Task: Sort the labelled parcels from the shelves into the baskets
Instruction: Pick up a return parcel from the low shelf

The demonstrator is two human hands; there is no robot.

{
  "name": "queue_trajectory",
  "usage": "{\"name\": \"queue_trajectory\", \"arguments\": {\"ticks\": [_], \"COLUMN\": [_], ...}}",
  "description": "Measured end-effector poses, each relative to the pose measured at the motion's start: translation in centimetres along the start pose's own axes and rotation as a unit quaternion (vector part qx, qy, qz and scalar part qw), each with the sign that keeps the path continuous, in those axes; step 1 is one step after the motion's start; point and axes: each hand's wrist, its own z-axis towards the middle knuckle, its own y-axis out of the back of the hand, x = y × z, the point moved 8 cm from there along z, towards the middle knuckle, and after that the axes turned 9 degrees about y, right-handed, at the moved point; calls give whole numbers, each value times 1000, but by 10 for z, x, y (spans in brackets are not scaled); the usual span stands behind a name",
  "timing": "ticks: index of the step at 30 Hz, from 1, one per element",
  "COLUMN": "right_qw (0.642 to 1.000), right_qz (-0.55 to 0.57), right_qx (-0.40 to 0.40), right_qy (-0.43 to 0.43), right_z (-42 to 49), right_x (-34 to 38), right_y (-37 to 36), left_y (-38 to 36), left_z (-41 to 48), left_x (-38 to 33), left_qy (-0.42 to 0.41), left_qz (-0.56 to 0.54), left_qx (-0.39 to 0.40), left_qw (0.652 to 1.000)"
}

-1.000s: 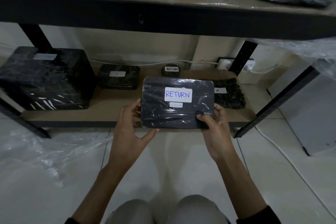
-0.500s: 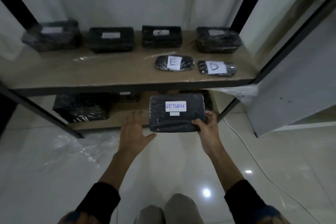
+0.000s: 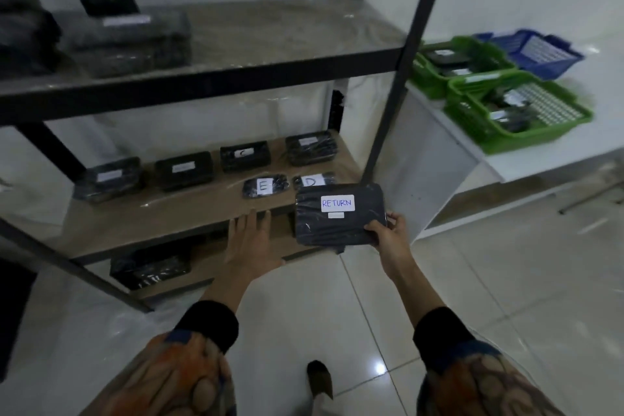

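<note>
— Where is the parcel marked RETURN?
— The RETURN parcel (image 3: 339,214) is in the air, in front of the right end of the middle shelf board (image 3: 189,209), with its label facing up. It is black, wrapped in shiny film, and it touches no shelf.
— Which hand has it?
— The right hand (image 3: 388,235) grips its lower right corner. The thumb lies on the top face and the other fingers are curled under it.
— And the other hand?
— The left hand (image 3: 251,240) holds nothing. It is flat, palm down, fingers straight and a little spread. It is just beside the left edge of the parcel but apart from it.
— What lies behind, on the board?
— Two small flat ones, the E parcel (image 3: 265,186) and the D parcel (image 3: 312,182); the D parcel is partly hidden by the held one. Farther back stands a row of four black parcels (image 3: 184,170). One of them, the C parcel (image 3: 244,156), I can read; the other labels are too blurred.
— Where are the baskets?
— To the right, past the black post (image 3: 401,71), on a white table (image 3: 526,162). There is a front green basket (image 3: 526,142) and a rear green basket (image 3: 430,84), both with parcels inside, and a blue basket (image 3: 553,67) behind them. All are well apart from the hands.
</note>
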Motion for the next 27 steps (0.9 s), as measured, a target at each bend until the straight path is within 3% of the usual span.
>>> {"name": "queue_trajectory", "arguments": {"ticks": [6,14,27], "right_qw": [998,990,984], "right_qz": [31,45,43], "right_qx": [-52,-118,-154], "right_qy": [20,56,76], "right_z": [6,60,210], "right_x": [40,97,213], "right_y": [84,232,443], "left_y": [27,51,97], "left_z": [-7,-2,34], "left_x": [-84,-251,-538], "left_qy": [-79,-164,-178], "left_qz": [-7,1,15], "left_qx": [-15,-17,-10], "left_qw": [997,986,984]}}
